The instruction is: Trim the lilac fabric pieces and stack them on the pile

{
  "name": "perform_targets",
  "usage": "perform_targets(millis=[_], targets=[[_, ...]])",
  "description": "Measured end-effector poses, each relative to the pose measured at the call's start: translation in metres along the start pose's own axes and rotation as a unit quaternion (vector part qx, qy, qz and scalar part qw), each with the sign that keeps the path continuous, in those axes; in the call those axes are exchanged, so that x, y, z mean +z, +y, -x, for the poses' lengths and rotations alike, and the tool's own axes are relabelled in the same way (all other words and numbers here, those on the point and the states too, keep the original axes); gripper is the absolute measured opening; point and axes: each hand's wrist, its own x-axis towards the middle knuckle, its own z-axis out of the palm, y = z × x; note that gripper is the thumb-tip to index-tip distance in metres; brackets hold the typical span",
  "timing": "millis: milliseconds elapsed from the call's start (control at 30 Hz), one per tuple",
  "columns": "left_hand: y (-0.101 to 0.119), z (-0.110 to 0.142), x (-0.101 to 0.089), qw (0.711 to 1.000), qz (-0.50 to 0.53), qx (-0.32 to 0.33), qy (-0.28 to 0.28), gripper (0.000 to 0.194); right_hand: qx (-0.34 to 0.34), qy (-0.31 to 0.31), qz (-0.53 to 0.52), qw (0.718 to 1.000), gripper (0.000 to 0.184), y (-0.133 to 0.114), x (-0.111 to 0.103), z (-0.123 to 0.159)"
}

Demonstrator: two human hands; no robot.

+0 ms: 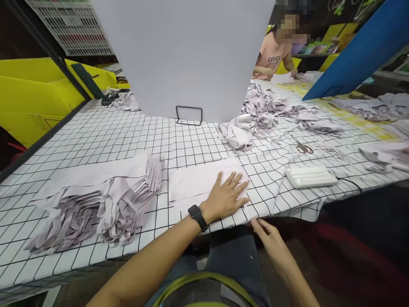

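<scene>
A flat pale pink fabric piece (194, 181) lies on the checked tablecloth in front of me. My left hand (227, 194), with a black watch on the wrist, presses down on its right end, palm flat and fingers spread. At the table's front edge, my right hand (266, 232) is closed in a pinch. A narrow pale strap (248, 212) runs from the fabric's near right corner to those fingertips, which partly hide its end. To the left is a layered stack of similar fabric pieces (128, 175), with loose straps bunched along its near side.
A large white board (191, 55) stands behind, beside a heap of crumpled fabric (239, 132). On the right lie scissors (304, 148) and a white corded box (309, 177). A blue panel (358, 51) leans at the right; another person (273, 55) sits across the table.
</scene>
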Motion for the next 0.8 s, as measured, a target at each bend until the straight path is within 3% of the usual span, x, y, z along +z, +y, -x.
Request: perform_targets(millis=[167, 400, 567, 800], targets=[[-0.002, 0.002, 0.002, 1.000, -0.016, 0.003, 0.011, 0.066, -0.010, -0.044, -0.034, 0.998, 0.050, 0.001, -0.001, 0.019], [-0.002, 0.002, 0.002, 1.000, -0.017, 0.008, 0.011, 0.075, 0.024, 0.084, -0.096, 0.992, 0.056, 0.011, 0.005, 0.019], [-0.003, 0.002, 0.004, 0.999, -0.024, 0.014, 0.020, 0.075, 0.013, 0.062, -0.129, 0.990, 0.049, 0.013, 0.017, 0.013], [-0.003, 0.003, 0.006, 0.999, -0.021, 0.015, 0.028, 0.077, 0.042, 0.022, -0.169, 0.984, 0.053, 0.012, 0.011, 0.012]])
